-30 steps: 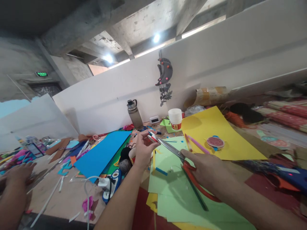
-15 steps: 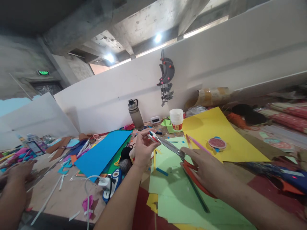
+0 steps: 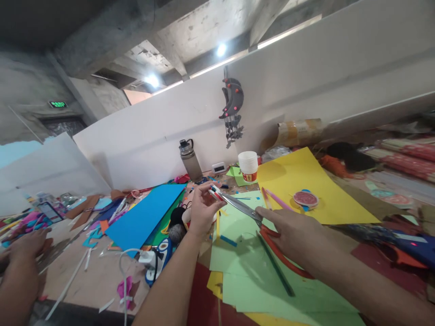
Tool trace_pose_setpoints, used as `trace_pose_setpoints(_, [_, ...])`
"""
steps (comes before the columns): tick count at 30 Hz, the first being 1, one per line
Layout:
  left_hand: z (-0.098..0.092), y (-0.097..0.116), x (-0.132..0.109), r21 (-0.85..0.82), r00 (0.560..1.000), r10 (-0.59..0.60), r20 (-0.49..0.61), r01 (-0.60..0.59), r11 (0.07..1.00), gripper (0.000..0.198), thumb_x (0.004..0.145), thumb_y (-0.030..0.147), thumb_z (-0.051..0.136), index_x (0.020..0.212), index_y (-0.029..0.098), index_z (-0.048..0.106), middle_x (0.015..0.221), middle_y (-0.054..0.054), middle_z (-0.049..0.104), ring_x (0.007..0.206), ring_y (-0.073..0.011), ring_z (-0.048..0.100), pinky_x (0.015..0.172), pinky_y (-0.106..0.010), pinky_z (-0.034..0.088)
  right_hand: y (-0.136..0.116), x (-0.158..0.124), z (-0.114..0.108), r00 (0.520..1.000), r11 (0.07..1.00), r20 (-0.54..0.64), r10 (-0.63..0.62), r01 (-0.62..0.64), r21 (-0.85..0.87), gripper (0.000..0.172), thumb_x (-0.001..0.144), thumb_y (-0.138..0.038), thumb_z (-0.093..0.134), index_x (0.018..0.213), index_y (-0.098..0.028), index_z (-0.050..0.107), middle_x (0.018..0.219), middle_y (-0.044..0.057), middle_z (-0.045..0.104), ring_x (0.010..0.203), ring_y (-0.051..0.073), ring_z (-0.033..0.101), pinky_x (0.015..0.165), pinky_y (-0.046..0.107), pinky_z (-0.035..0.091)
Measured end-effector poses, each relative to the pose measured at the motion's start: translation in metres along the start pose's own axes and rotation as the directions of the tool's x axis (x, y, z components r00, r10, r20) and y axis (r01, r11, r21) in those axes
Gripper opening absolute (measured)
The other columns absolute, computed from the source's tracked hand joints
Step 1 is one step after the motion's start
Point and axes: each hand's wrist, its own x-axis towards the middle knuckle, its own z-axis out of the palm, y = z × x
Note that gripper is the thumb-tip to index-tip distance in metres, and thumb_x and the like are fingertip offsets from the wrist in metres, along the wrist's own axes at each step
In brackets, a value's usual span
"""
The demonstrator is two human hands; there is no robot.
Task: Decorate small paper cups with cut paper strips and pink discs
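My left hand [image 3: 202, 213] pinches a small white piece with red and blue on it [image 3: 216, 193]; its exact kind cannot be made out. My right hand [image 3: 294, 228] grips orange-handled scissors [image 3: 242, 206], whose blades point left and whose tips meet the small piece. Below both hands lie light green paper sheets [image 3: 234, 262]. A dark green pencil-like stick [image 3: 277, 267] rests on them under the scissors, and a blue paper strip [image 3: 229, 241] lies nearer my left hand.
Blue card [image 3: 146, 213] lies left, yellow card [image 3: 292, 176] with a round red piece [image 3: 306, 199] right. A bottle [image 3: 190, 160] and stacked paper cups [image 3: 248, 165] stand behind. A power strip [image 3: 159, 262] sits beside my left forearm. Another person's hand [image 3: 29, 244] is at far left.
The view has shifted slightly. The scissor handles have spread a little wider apart, while the blades stay at the small piece in my left hand.
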Motion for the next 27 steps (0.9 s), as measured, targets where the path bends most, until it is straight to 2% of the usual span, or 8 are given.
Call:
trace_pose_setpoints(7, [0.002, 0.001, -0.001, 0.003, 1.0, 0.006, 0.001, -0.006, 1.0, 0.048, 0.059, 0.016, 0.082, 0.098, 0.019, 0.054, 0.113, -0.009, 0.062, 0.106, -0.0222, 0.062, 0.083, -0.033, 0.053, -0.002, -0.001, -0.002, 1.0, 1.0, -0.014, -0.023, 0.023, 0.015, 0.041, 0.077, -0.019, 0.054, 0.116, -0.028, 0.064, 0.081, 0.006, 0.073, 0.067, 0.024, 0.067, 0.048, 0.028, 0.034])
trace_pose_setpoints(15, [0.0, 0.001, 0.0, -0.011, 1.0, 0.006, 0.006, -0.005, 1.0, 0.049, 0.058, 0.015, 0.082, 0.099, 0.02, 0.054, 0.115, -0.009, 0.06, 0.109, -0.0244, 0.06, 0.083, -0.036, 0.054, -0.002, -0.002, -0.003, 0.998, 0.991, -0.053, -0.037, 0.044, 0.128, 0.04, 0.078, -0.018, 0.05, 0.113, -0.024, 0.067, 0.08, 0.009, 0.074, 0.065, 0.028, 0.068, 0.048, 0.033, 0.04])
trace_pose_setpoints(22, [-0.004, 0.001, 0.001, -0.015, 1.0, 0.005, -0.002, -0.005, 1.0, 0.047, 0.062, 0.015, 0.08, 0.102, 0.021, 0.056, 0.116, -0.009, 0.062, 0.108, -0.0238, 0.061, 0.086, -0.037, 0.053, -0.004, -0.004, -0.01, 0.99, 0.987, 0.139, 0.035, -0.056, 0.149, 0.042, 0.08, -0.017, 0.048, 0.118, -0.027, 0.063, 0.084, 0.008, 0.074, 0.073, 0.028, 0.069, 0.054, 0.032, 0.044])
trace_pose_setpoints(27, [-0.008, 0.005, 0.003, -0.18, 0.997, -0.037, -0.07, 0.024, 0.983, 0.042, 0.071, 0.02, 0.073, 0.11, 0.023, 0.057, 0.119, -0.008, 0.061, 0.115, -0.0259, 0.057, 0.091, -0.041, 0.051, -0.006, 0.003, -0.014, 0.954, 0.973, 0.272, 0.122, -0.17, 0.158, 0.038, 0.086, -0.021, 0.047, 0.12, -0.029, 0.06, 0.083, 0.007, 0.073, 0.072, 0.025, 0.068, 0.054, 0.029, 0.04])
